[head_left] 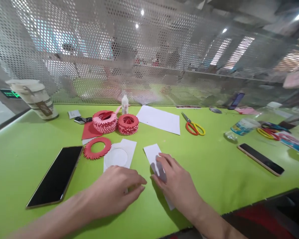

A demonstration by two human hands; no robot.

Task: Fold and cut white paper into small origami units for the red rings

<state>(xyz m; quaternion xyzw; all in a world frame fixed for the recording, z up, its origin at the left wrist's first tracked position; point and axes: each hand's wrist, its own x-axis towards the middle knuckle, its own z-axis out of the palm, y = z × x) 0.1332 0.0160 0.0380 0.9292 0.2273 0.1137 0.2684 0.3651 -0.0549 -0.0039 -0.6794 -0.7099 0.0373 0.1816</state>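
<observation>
My right hand (pixel 173 181) rests over a narrow white paper strip (pixel 153 154) on the green table, thumb and fingers apart at its edges. Left of it, my left hand (pixel 119 189) hovers with a gap between thumb and forefinger and nothing visible between them. Just beyond that hand lie white paper pieces (pixel 129 147), one showing a circular outline. A flat red toothed paper ring (pixel 97 148) is beside them. Farther back sit a pink ring stack (pixel 105 122) and a red ring stack (pixel 128 124), near a small white bottle (pixel 125 105).
A black phone (pixel 56 176) lies at left, with a lidded cup (pixel 40 99) behind. White paper (pixel 159 119) and scissors (pixel 193 126) are at the back. Another phone (pixel 261 159) and a bottle (pixel 245 126) are at right. A perforated metal screen (pixel 149 66) borders the table.
</observation>
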